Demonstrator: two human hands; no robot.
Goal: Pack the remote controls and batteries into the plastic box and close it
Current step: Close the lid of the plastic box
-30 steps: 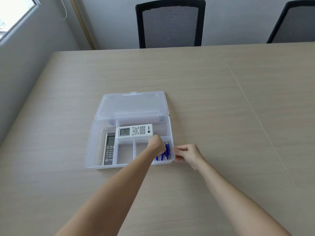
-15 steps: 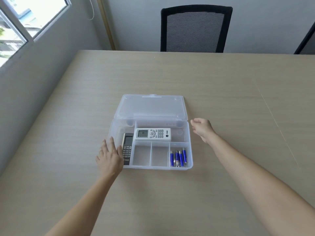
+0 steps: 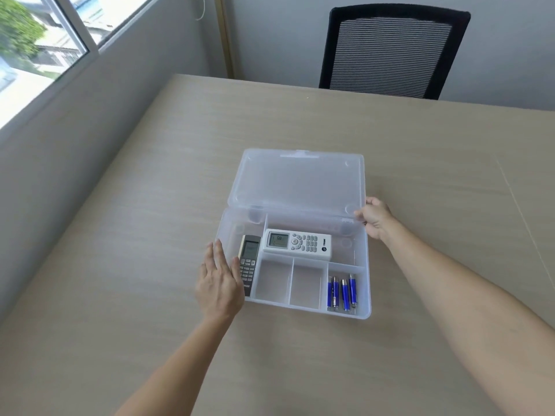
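Observation:
A clear plastic box (image 3: 368,283) lies open on the table, its lid (image 3: 295,181) folded back flat behind it. A white remote (image 3: 297,244) lies across the long rear compartment. A grey remote (image 3: 249,262) lies in the left compartment, partly hidden by my left hand (image 3: 219,283), which rests flat with fingers apart against the box's left front edge. Several blue batteries (image 3: 342,293) lie in the front right compartment. My right hand (image 3: 374,219) pinches the lid's right near corner by the hinge.
The beige wooden table (image 3: 150,265) runs out on all sides of the box. A black mesh chair (image 3: 390,52) stands at the far edge. A grey wall with a window (image 3: 45,40) lies close along the left.
My left hand left the battery compartment and settled flat at the box's left edge. My right hand travelled from the front right corner up to the lid's right corner and closed on it.

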